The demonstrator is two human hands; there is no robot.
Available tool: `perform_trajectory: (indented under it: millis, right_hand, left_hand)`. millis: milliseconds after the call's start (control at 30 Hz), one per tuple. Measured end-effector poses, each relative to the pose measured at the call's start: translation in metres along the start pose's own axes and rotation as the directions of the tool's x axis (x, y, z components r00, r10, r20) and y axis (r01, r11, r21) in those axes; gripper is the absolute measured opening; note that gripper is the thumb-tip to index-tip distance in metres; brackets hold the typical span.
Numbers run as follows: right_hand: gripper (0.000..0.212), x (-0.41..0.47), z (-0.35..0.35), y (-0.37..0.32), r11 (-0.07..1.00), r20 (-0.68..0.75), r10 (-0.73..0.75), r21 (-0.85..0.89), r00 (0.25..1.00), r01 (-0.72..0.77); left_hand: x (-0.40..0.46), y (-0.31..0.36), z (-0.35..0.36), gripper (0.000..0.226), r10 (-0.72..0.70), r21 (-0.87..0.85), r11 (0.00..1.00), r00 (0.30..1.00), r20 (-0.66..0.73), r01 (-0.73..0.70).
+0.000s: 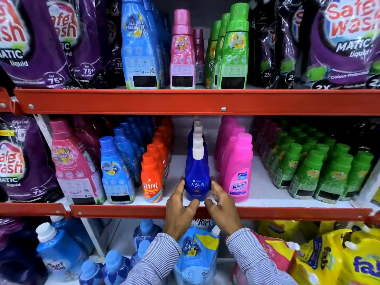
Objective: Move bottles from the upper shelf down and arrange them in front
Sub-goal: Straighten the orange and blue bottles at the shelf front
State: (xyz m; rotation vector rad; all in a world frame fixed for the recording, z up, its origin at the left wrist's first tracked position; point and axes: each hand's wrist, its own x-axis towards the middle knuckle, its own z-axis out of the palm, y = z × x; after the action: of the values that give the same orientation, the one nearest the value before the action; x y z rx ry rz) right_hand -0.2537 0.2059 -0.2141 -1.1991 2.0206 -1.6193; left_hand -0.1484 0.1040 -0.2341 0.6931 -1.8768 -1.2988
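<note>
The left sleeve (156, 262) and right sleeve (253, 258) are long. Both, down at 6 o'clock, have thin blue-white stripes.

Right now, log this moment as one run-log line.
left hand: touches Ujala bottle, left side | right hand: touches its right side | bottle: upright, row front, middle shelf, between Revive bottle and pink bottle

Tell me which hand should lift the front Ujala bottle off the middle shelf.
Left, narrowly. Both hands flank the Ujala bottle, but the left hand has its fingers against the bottle's side with a wider gap to the Revive bottle; the right hand is crowded by the Vanish bottle.
</note>
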Motion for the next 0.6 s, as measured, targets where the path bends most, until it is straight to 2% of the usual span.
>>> perform_trajectory:
  millis: [100,167,267,333,400,467,533,600]
  right_hand:
    - [0.071,0.0,-0.001,0.003,1.0,-0.008,-0.005,0.009,1.0,0.005]
    - [0.069,-0.007,-0.004,0.005,1.0,-0.08,-0.016,0.013,0.997,0.017]
    - [0.048,-0.028,-0.02,0.011,0.995,-0.3,-0.085,0.016,0.95,0.094]
    - [0.034,-0.038,-0.036,0.014,0.99,-0.496,-0.109,0.021,0.861,0.138]
    - [0.02,-0.036,-0.052,0.017,0.988,-0.632,-0.104,0.027,0.768,0.155]
    - [0.027,-0.026,-0.066,0.023,0.991,-0.68,-0.067,0.04,0.73,0.128]
    - [0.044,-0.016,-0.077,0.032,0.999,-0.589,-0.034,0.01,0.807,0.049]
    - [0.052,-0.011,-0.083,0.04,0.994,-0.46,-0.029,-0.104,0.888,-0.021]
  left_hand:
    - [-0.001,0.002,0.0,0.092,0.009,0.002,1.0,1.0,-0.001,-0.009]
    - [-0.007,0.01,0.0,0.094,0.01,-0.012,1.0,0.999,-0.042,-0.01]
    - [-0.022,0.025,0.004,0.076,0.12,0.033,0.993,0.966,-0.23,-0.116]
    - [-0.032,0.031,0.013,0.057,0.192,0.067,0.981,0.936,-0.294,-0.18]
    - [-0.036,0.04,0.028,0.048,0.168,0.022,0.986,0.958,-0.232,-0.167]
    - [-0.035,0.043,0.045,0.052,0.124,0.008,0.992,0.987,-0.1,-0.124]
    - [-0.033,0.046,0.059,0.068,0.082,0.014,0.996,0.997,0.014,-0.083]
    - [-0.027,0.044,0.069,0.083,0.055,0.058,0.996,0.995,0.088,-0.06]
